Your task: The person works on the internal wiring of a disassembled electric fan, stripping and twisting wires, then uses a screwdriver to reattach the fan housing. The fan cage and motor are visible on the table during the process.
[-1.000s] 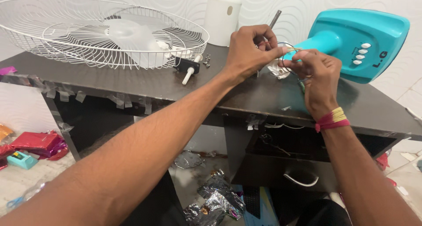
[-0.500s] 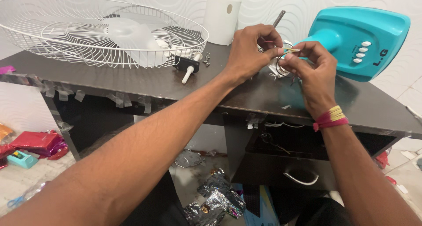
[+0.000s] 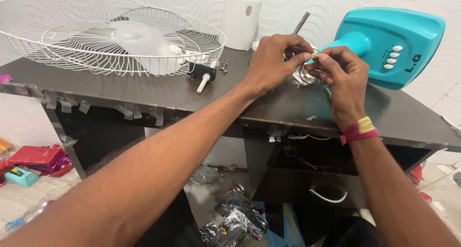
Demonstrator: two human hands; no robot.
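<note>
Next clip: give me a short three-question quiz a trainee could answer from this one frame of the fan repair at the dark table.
1. True or false: the white wire fan guard is hanging on the wall.
2. Which hand wears the red and yellow wristband? A) left hand B) right hand C) neither
3. What lies on the dark table just right of the guard's rim, between it and the left hand?

Key
1. False: it lies on the table, with the pale fan blade inside it.
2. B: the right hand, which meets the left hand over a small wired part beside the teal fan base.
3. A screwdriver with a white handle and a few small screws.
</note>
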